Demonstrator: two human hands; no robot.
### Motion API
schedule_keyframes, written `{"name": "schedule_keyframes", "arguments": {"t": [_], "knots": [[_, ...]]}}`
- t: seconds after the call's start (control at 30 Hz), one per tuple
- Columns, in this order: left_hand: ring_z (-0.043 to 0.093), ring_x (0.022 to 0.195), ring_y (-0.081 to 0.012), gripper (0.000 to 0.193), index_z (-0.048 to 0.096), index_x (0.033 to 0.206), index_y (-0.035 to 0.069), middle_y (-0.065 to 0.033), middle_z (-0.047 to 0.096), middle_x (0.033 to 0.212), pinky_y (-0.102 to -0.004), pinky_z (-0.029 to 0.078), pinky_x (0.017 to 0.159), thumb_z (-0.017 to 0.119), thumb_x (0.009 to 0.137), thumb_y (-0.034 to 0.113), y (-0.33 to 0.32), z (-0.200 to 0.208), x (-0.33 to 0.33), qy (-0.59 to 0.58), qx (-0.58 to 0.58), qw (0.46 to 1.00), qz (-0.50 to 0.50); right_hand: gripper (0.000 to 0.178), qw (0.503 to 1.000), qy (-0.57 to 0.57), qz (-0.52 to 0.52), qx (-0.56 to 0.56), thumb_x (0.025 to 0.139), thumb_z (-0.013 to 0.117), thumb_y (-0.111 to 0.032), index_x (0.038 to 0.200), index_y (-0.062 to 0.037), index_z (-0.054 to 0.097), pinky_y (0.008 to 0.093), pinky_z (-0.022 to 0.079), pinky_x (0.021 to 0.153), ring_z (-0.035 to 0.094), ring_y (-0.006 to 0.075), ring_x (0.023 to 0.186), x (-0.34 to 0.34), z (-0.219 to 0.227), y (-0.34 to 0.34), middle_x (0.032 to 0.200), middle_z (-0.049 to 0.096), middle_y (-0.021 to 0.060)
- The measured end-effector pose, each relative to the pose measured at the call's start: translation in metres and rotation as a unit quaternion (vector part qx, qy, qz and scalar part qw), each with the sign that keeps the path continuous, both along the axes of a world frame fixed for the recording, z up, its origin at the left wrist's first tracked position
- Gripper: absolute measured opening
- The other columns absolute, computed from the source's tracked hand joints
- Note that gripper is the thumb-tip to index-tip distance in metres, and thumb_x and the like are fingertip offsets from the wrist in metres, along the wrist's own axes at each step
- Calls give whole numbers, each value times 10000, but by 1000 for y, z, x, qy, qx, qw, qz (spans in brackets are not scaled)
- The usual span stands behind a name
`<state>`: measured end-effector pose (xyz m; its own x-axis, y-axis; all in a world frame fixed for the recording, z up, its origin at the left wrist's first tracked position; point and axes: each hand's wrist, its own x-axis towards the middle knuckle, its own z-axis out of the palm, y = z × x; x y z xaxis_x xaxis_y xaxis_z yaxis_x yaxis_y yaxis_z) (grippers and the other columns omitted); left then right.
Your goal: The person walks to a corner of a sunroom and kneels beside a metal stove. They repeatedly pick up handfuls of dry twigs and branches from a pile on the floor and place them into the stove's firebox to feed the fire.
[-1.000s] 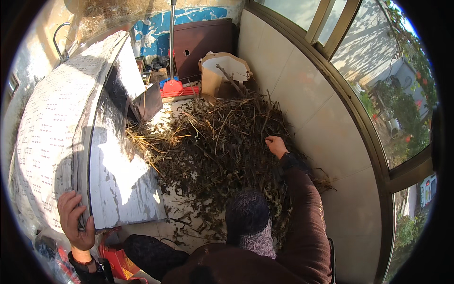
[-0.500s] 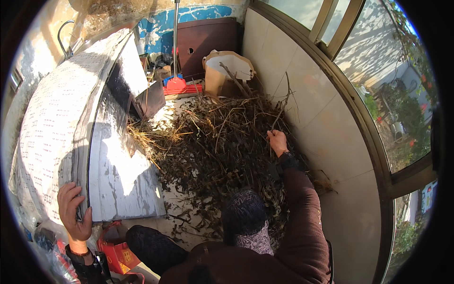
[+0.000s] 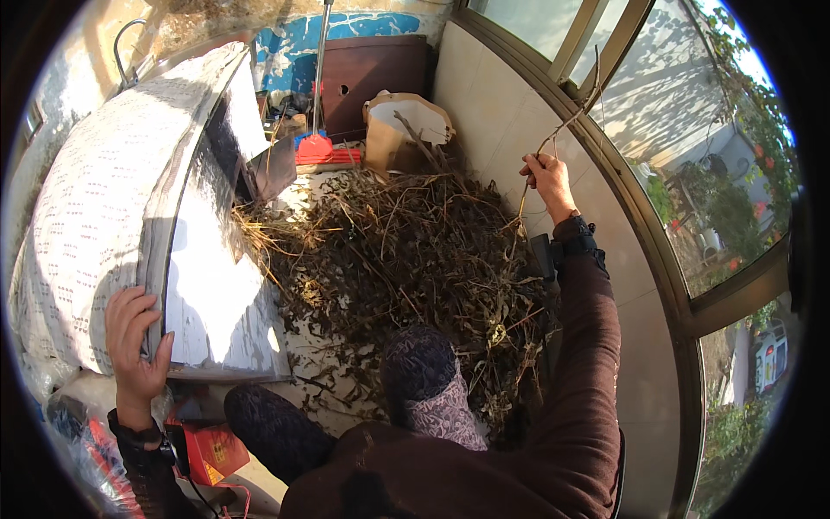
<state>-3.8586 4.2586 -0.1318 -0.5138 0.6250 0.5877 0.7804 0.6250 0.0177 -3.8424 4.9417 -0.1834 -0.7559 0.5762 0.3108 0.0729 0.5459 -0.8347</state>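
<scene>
Brown bare twig [image 3: 590,103] is up in the R hand [image 3: 551,183], pinched btwn thumb & fingers, which are closed on it. Twig's upper pt. bends up & R, in front of the window frame [image 3: 689,389] as seen from the head; lower pt. runs down twd the R edge of the dry plant pile [image 3: 415,251]. Can't tell if its low end touches the pile.

Pile = dark withered leaves w/ stalks, spread on a pale floor [image 3: 307,346] alongside the tiled wall [image 3: 493,95]. Paler straw sits at its L side.

L hand [image 3: 134,346] lies on the near edge of the printed white cover [image 3: 104,199], next to the white panel [image 3: 216,303]; fingers extended, thumb spread apart, not clenched.

Behind pile: beige bin [image 3: 389,143], w/ a maroon board [image 3: 372,78] w/ a hole leaning at the back & a red broom head [image 3: 314,149] to the bin's L. Below L hand, nr the lower edge: red box [image 3: 214,450] & clear plastic bag [image 3: 73,415].
</scene>
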Motion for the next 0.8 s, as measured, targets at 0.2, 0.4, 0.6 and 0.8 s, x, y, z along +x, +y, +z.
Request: {"name": "schedule_keyframes", "arguments": {"t": [0.2,0.4,0.6,0.8], "knots": [[545,1111,-374,243,583,954,4,-162,600,1076,-554,342,1046,663,754,116,-1,-1,0,5,-3,1000,-5,224,997,70,-19,23,941,603,-191,914,17,680,242,441,526,513,60,560,19,53,6,731,654,26],[546,1112,-367,252,585,944,5,-157,603,1074,-554,340,1047,675,744,130,-3,0,1,10,-2,1000,-10,176,966,228,-64,101,940,628,-200,942,-42,705,224,401,509,480,45,551,33,150,23,706,633,-9],[557,1085,-347,261,581,915,20,-133,608,1030,-546,347,1035,693,718,149,-1,4,2,20,9,1000,-21,263,940,324,-65,90,953,619,-243,1031,-2,689,237,444,588,519,69,601,27,231,20,758,643,15],[577,1034,-324,275,571,899,40,-113,614,980,-525,381,993,715,713,183,-3,8,2,34,27,999,-27,258,979,66,129,143,995,530,-237,1037,-35,685,236,415,537,484,51,576,-28,148,-59,702,606,-9]]}}
